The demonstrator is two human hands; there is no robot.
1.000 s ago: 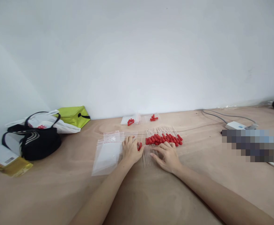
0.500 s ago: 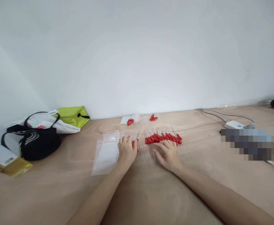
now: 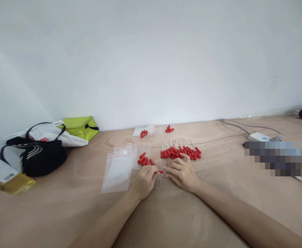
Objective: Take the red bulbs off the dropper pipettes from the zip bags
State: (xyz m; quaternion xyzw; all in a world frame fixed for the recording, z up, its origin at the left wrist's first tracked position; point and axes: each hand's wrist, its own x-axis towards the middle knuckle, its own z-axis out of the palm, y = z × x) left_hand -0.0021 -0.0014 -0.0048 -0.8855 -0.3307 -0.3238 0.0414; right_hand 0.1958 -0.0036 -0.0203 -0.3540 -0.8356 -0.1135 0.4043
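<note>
My left hand [image 3: 145, 182] pinches a red rubber dropper bulb [image 3: 161, 171], its tip pointing right above a row of clear glass tubes [image 3: 161, 179]. Close by on the right, my right hand [image 3: 183, 173] has its thumb and index fingertips drawn together at the bulb's end. Whatever sits between those fingers is too small to make out. Loose red bulbs [image 3: 143, 159] lie on a clear bag just beyond my left hand. Past my right hand spreads a pile of droppers with red bulbs [image 3: 179, 151], their pale stems pointing toward the wall.
Clear zip bags [image 3: 117, 172] lie left of my hands. Two bags with red bulbs [image 3: 143, 133] rest near the wall. At left are a black bag [image 3: 44, 158], a lime-green bag [image 3: 77, 125] and a yellow packet [image 3: 19, 184]. A power strip [image 3: 258, 137] with cables is at right.
My left hand has come toward me and right from the loose bulbs, now with one bulb in its fingertips. My right hand has shifted slightly nearer, its fingertips meeting the bulb.
</note>
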